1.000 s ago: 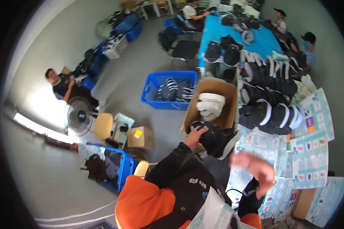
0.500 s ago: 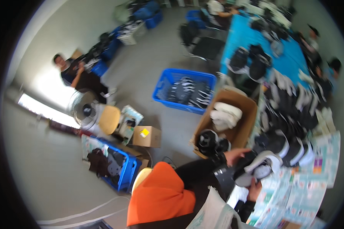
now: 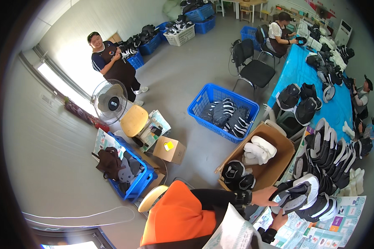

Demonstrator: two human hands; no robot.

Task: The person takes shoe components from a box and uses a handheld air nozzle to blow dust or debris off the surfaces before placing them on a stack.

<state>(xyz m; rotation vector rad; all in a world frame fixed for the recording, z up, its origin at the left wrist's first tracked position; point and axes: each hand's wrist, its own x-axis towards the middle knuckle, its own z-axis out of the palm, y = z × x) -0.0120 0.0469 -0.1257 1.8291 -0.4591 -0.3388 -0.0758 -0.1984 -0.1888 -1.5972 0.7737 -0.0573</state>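
Two hands meet on one black-and-white shoe (image 3: 294,195) at the near end of the bench (image 3: 297,74), which is covered in a blue sheet. The left hand (image 3: 264,196) comes in on a black sleeve and grips the shoe at its heel end, fingers wrapped onto it. The right hand (image 3: 279,219) sits just under the shoe, touching its underside; how far its fingers are curled cannot be made out, since the shoe covers most of them. The shoe lies roughly level, sole side toward the bench, just beside a long row of similar shoes (image 3: 332,157) that stand packed together along the bench edge. Printed paper sheets (image 3: 320,232) lie under and beyond the hands. Left of the shoe, touching the bench side, an open cardboard box (image 3: 278,145) on the floor holds white rolled pieces (image 3: 257,151) at its far end and two dark shoes (image 3: 237,174) at its near end. Past the box stands a blue plastic crate (image 3: 203,101) with more dark shoes inside. An orange hood (image 3: 176,216) fills the lower middle of the view. Well apart, near the wall, a person in dark clothes (image 3: 112,62) stands behind a floor fan (image 3: 109,101).
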